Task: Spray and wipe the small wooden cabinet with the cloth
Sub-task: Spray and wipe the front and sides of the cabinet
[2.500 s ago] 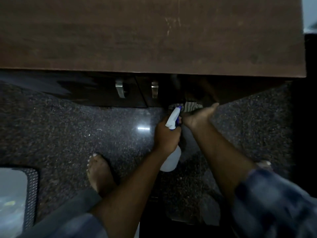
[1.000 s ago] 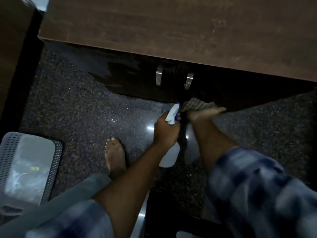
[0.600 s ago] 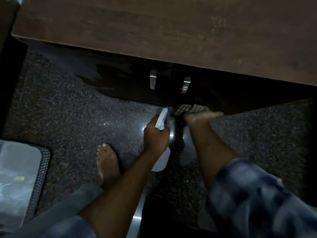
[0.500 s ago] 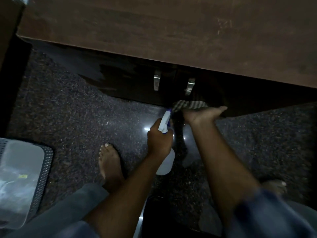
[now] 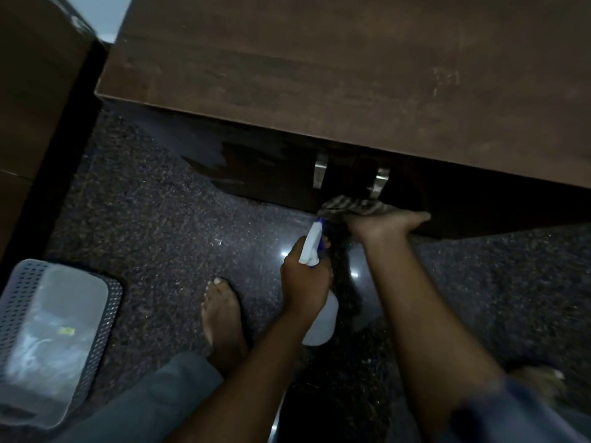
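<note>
The small wooden cabinet [image 5: 351, 75] fills the top of the head view, brown top above two dark doors with metal handles [image 5: 319, 174]. A striped cloth [image 5: 348, 207] lies against the lower right door, just below the right handle. My right hand [image 5: 383, 225] presses it to the door with fingers stretched out to the right. My left hand [image 5: 303, 282] grips a white spray bottle [image 5: 311, 247] by the neck, nozzle aimed at the cloth and the door bottom. A lighter smear shows on the left door [image 5: 204, 151].
A perforated grey basket [image 5: 108, 314] with a plastic liner stands on the dark speckled floor [image 5: 144, 235] at lower left. My bare left foot [image 5: 224, 318] is planted beside the bottle, my right foot [image 5: 537, 382] at lower right. Dark furniture [image 5: 32, 91] borders the left.
My right hand has kept the cloth low on the right door, shifting it slightly sideways. My left hand still holds the bottle. The view has swung a little to the left.
</note>
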`<state>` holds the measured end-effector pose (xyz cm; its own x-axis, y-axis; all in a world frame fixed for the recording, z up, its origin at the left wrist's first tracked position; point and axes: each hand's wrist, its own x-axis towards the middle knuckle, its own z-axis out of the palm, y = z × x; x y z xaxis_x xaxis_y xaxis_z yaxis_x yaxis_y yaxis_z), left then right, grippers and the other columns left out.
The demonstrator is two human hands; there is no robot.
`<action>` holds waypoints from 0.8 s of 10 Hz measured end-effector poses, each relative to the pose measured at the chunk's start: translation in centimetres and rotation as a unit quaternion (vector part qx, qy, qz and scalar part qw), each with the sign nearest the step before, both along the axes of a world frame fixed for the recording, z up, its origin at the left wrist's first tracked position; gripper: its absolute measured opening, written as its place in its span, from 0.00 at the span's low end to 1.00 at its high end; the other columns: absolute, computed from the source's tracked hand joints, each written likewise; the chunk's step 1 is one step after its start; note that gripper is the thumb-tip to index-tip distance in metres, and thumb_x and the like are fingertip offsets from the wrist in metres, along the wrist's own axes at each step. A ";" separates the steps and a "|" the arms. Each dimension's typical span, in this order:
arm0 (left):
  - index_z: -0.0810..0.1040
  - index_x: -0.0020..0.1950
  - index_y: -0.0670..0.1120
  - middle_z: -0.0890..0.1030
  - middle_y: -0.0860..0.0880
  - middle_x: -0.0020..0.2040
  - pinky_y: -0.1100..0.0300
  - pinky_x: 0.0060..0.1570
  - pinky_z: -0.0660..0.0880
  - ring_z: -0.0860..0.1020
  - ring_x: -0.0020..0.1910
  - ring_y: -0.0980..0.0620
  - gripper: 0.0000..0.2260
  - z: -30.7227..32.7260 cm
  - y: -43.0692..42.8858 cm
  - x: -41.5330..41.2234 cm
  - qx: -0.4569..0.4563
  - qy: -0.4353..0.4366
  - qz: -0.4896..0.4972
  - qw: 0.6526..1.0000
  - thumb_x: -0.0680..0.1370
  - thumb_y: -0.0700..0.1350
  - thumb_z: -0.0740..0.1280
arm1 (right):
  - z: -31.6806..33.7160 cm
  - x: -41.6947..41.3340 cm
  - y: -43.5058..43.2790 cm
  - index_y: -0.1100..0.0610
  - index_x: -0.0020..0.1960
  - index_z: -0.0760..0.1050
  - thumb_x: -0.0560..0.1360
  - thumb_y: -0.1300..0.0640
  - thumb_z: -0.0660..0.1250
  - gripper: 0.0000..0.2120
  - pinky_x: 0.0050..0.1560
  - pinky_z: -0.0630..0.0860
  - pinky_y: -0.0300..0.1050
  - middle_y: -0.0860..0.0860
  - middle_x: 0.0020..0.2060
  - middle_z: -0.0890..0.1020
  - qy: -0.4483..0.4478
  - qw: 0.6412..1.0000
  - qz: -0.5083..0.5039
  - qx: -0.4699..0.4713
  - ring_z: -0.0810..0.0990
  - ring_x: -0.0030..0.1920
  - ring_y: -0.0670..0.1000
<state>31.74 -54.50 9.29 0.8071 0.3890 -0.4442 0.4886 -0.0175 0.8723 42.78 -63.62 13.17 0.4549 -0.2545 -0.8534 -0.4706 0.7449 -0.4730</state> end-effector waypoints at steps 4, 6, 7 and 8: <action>0.80 0.43 0.64 0.77 0.55 0.35 0.55 0.38 0.73 0.76 0.35 0.51 0.22 6.8 0.4 -0.2 0.004 0.003 0.005 1.000 0.74 0.33 0.67 | 7.3 -0.9 -1.6 0.57 0.68 0.75 0.78 0.33 0.53 0.33 0.73 0.63 0.62 0.61 0.63 0.80 -0.080 0.972 -0.123 0.186 0.77 0.65 0.62; 0.81 0.58 0.52 0.75 0.53 0.30 0.58 0.32 0.69 0.72 0.28 0.53 0.19 12.6 1.0 -1.1 0.024 -0.004 0.013 1.000 0.75 0.31 0.67 | 13.8 -0.7 -0.7 0.60 0.49 0.75 0.82 0.60 0.46 0.18 0.71 0.68 0.54 0.64 0.59 0.78 -0.056 0.987 -0.073 0.131 0.77 0.60 0.61; 0.81 0.54 0.57 0.76 0.52 0.31 0.58 0.32 0.69 0.72 0.28 0.53 0.20 14.0 0.8 -2.1 0.020 -0.023 0.011 0.999 0.75 0.31 0.67 | 15.0 -0.3 0.1 0.55 0.43 0.71 0.82 0.55 0.49 0.14 0.44 0.71 0.45 0.58 0.42 0.75 -0.035 0.992 -0.056 0.107 0.74 0.40 0.54; 0.78 0.46 0.63 0.75 0.54 0.29 0.60 0.31 0.69 0.72 0.26 0.57 0.24 15.3 0.9 -2.5 0.022 -0.028 0.010 0.999 0.74 0.30 0.67 | 13.9 -0.4 1.2 0.58 0.48 0.72 0.82 0.55 0.52 0.13 0.62 0.74 0.49 0.60 0.45 0.77 -0.002 0.997 0.005 0.076 0.79 0.52 0.57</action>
